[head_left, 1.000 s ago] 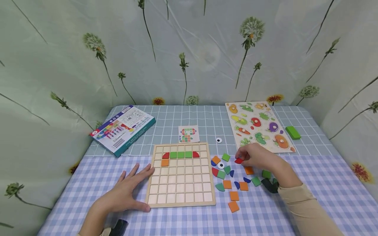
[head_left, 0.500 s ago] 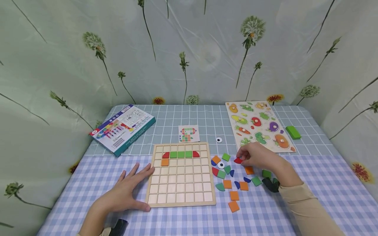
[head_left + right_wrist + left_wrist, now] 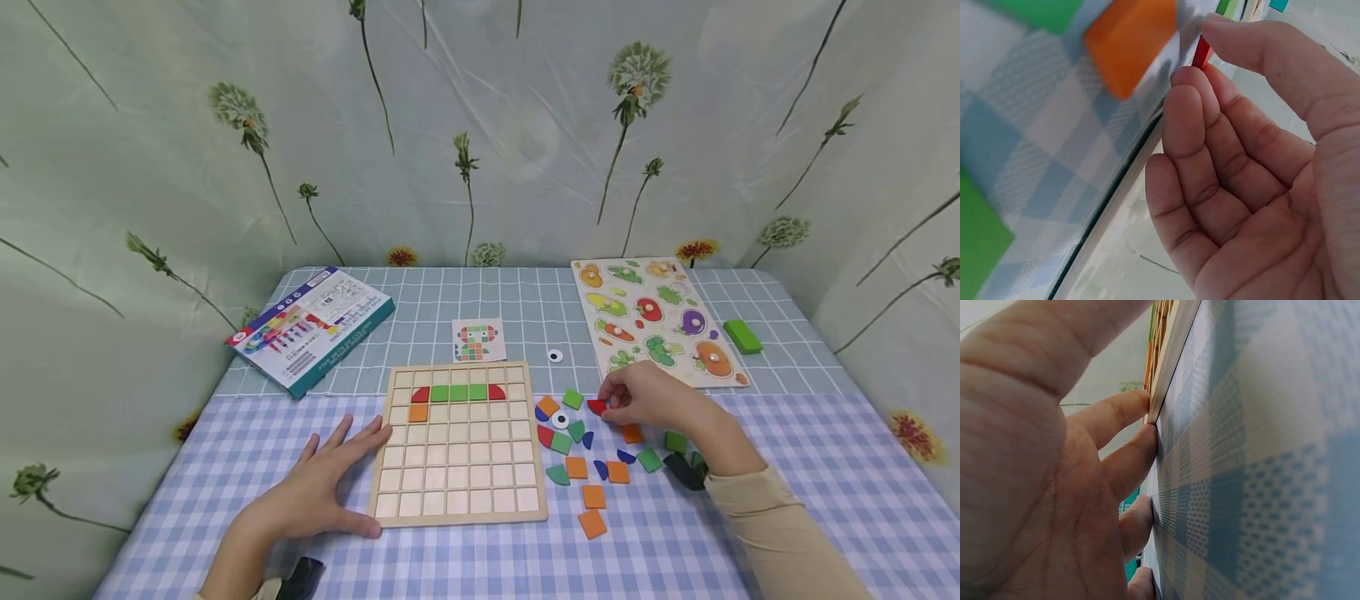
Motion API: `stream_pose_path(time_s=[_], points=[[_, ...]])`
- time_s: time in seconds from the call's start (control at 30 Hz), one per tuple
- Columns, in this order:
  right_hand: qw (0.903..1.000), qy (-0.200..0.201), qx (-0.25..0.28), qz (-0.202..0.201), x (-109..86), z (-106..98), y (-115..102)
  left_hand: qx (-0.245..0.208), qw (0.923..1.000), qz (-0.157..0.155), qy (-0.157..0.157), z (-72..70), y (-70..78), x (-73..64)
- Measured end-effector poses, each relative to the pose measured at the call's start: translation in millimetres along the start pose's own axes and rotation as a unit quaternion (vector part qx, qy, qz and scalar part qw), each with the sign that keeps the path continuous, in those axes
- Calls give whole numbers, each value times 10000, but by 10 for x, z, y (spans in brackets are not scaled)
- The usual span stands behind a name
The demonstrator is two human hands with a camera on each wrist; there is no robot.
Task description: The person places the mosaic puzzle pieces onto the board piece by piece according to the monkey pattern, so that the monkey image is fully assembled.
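Observation:
My left hand (image 3: 322, 483) lies with fingers spread at the left edge of a wooden grid board (image 3: 459, 523). In the left wrist view its fingertips meet the board's side and the checked cloth. Red quarter-circle tiles (image 3: 497, 392) and a row of green square tiles (image 3: 459, 392) sit in the board, with an orange square tile (image 3: 418, 412) below their left end. Right of the board, my right hand (image 3: 648, 396) pinches a red tile (image 3: 597, 407) low over the cloth. The right wrist view shows that red tile (image 3: 1200, 51) between thumb and finger, mostly hidden.
Loose orange, green and blue tiles (image 3: 576, 467) and an eye disc (image 3: 561, 419) lie between board and right hand. A pattern card (image 3: 479, 340) is behind the board. A vegetable puzzle (image 3: 652, 308), a green block (image 3: 742, 337) and a box (image 3: 315, 329) lie farther back.
The red tile in my right fingers has shifted slightly left and shows more past the fingertips. My left hand and the board stay where they were.

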State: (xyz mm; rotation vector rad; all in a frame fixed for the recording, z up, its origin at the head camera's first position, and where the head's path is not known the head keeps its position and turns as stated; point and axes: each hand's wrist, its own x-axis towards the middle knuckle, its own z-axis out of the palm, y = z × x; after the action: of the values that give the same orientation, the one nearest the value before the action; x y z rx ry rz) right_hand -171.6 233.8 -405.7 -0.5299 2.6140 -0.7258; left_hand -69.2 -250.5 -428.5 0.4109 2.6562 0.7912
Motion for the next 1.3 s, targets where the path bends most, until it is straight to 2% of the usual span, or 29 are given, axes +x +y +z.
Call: stream_pose_path(time_s=[0.3, 0.7, 1.03, 1.3], points=[[9998, 36, -75, -206, 42, -21, -156, -15, 10000, -35, -12, 3, 4, 7], [9975, 17, -158, -691, 226, 15, -439, -4, 10000, 19, 1, -9, 7, 6], [9916, -38, -379, -1234, 433, 126, -817, 13, 10000, 65, 30, -5, -9, 7], [9850, -247, -283, -1685, 581, 304, -1164, 54, 10000, 66, 25, -5, -13, 2]])
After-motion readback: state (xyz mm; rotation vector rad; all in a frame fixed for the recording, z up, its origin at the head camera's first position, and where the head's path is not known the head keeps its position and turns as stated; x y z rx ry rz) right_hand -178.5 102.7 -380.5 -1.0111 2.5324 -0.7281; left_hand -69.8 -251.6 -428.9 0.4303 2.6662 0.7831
